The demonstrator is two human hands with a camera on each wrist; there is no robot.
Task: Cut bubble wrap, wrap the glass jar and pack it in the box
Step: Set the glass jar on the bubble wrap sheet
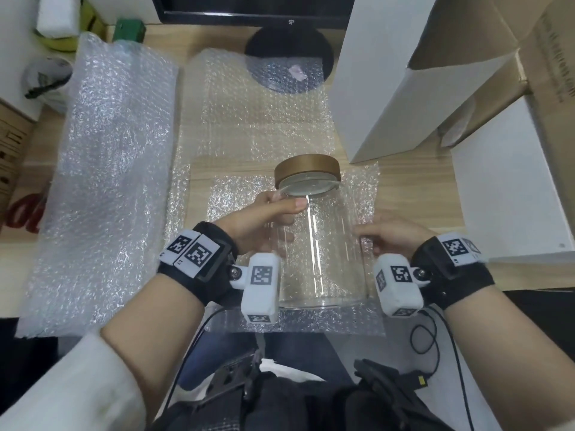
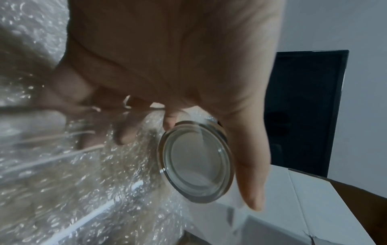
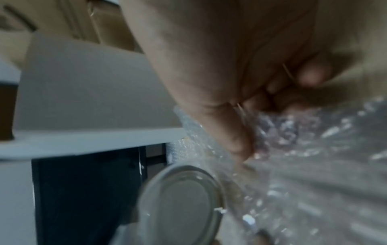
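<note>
Wooden worktop carries everything, with a long roll of bubble wrap lying at nine o'clock and an open white box standing at two o'clock. A cut bubble wrap sheet lies flat at the centre, its near edge hanging past the worktop's edge at six o'clock. On that sheet lies the glass jar, on its side, its base toward six o'clock and its bronze lid pointing to twelve. The left hand grasps the jar at nine o'clock of its body, thumb laid over the top near the neck, fingers curled beneath. The right hand sits at three o'clock of the jar, its grip pinching the sheet's edge against the glass wall.
</note>
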